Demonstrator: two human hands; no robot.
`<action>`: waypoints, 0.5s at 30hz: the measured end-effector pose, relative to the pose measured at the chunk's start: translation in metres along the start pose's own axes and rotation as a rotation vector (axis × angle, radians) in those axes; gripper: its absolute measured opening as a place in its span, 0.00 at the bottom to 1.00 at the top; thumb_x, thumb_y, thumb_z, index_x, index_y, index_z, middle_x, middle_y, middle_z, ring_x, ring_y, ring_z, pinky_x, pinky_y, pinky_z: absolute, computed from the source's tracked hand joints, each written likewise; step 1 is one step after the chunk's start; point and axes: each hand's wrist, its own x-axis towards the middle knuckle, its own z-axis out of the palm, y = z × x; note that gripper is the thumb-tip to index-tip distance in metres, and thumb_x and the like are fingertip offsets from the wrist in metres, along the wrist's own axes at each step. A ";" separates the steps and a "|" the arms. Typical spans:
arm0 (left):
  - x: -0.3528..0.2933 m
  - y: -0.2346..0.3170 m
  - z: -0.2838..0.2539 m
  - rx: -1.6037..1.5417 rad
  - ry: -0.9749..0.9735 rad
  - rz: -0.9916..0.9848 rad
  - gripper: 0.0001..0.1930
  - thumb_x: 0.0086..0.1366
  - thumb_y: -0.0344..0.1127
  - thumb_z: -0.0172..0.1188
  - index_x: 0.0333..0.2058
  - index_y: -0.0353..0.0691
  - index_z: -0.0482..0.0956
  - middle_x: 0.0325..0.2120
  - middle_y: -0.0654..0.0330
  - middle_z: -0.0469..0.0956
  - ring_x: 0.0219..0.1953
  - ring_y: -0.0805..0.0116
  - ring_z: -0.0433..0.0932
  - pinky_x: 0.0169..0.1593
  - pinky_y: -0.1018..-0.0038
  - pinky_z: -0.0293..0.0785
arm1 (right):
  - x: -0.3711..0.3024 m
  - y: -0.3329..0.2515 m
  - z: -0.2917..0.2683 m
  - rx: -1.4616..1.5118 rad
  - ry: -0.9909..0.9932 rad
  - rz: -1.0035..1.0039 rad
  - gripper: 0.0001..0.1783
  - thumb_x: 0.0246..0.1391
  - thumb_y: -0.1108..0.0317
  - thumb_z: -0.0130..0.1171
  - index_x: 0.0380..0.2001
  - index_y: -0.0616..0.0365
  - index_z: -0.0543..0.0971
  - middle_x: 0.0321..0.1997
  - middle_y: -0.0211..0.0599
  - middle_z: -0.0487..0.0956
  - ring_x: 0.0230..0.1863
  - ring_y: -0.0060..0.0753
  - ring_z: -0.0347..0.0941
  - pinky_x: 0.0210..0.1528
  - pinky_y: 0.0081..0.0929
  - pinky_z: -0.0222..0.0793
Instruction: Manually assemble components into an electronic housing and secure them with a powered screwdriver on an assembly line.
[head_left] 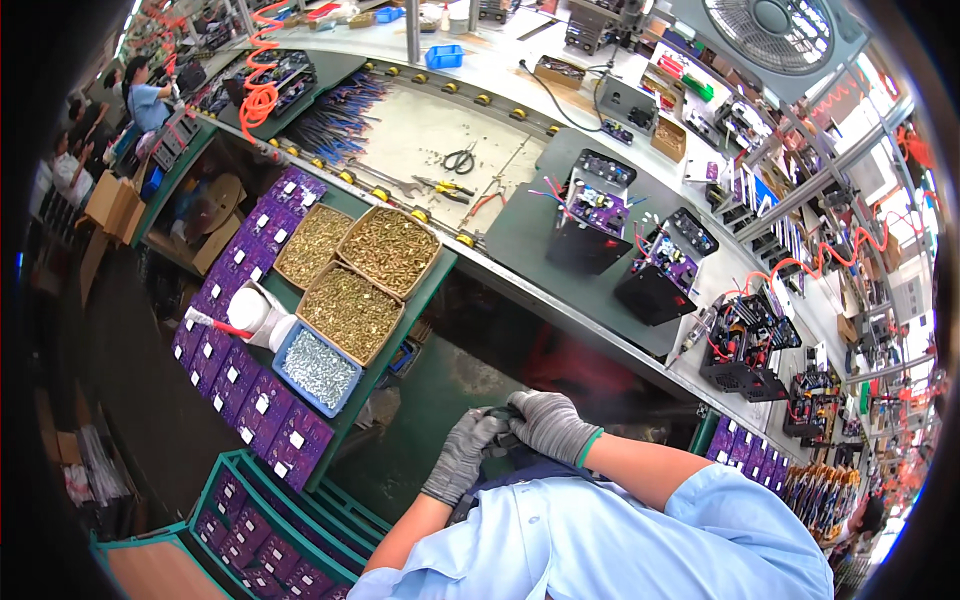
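Observation:
Both hands are in grey knit gloves, close together in front of my waist. My left hand (468,452) has its fingers curled in at a small dark item (497,420). From the other side, my right hand (553,424) closes on the same dark item, with its fingers bent. Most of that item is hidden by the gloves, so its kind cannot be made out. To the left of my hands, the nearest parts are silver screws in a blue tray (318,368). Beside it stand boxes of brass-coloured screws (350,312).
Purple circuit boards (232,375) cover the left bench, around a white tub (247,309). Black device housings (590,225) stand on the green mat ahead. Pliers (443,186) and scissors (459,160) lie on the conveyor. A green rack (235,470) stands lower left.

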 end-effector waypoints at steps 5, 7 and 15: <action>-0.017 0.015 -0.007 0.506 0.124 0.075 0.10 0.70 0.36 0.62 0.44 0.38 0.82 0.35 0.60 0.82 0.38 0.70 0.80 0.46 0.71 0.78 | 0.006 -0.007 -0.004 -0.001 -0.060 -0.014 0.18 0.55 0.57 0.64 0.45 0.56 0.82 0.41 0.50 0.83 0.45 0.54 0.81 0.48 0.47 0.76; -0.019 -0.004 -0.026 0.183 0.112 0.080 0.09 0.68 0.35 0.63 0.42 0.36 0.82 0.33 0.60 0.82 0.37 0.71 0.79 0.45 0.72 0.76 | 0.003 -0.021 -0.012 0.042 -0.054 -0.016 0.19 0.54 0.60 0.67 0.47 0.57 0.82 0.42 0.49 0.83 0.43 0.52 0.81 0.47 0.44 0.78; -0.023 -0.001 -0.047 -0.003 0.068 0.098 0.10 0.67 0.37 0.64 0.40 0.36 0.81 0.32 0.62 0.81 0.34 0.72 0.78 0.43 0.75 0.75 | -0.030 -0.056 0.012 0.781 -0.063 -0.420 0.15 0.61 0.75 0.61 0.52 0.60 0.79 0.48 0.46 0.81 0.50 0.41 0.81 0.55 0.34 0.77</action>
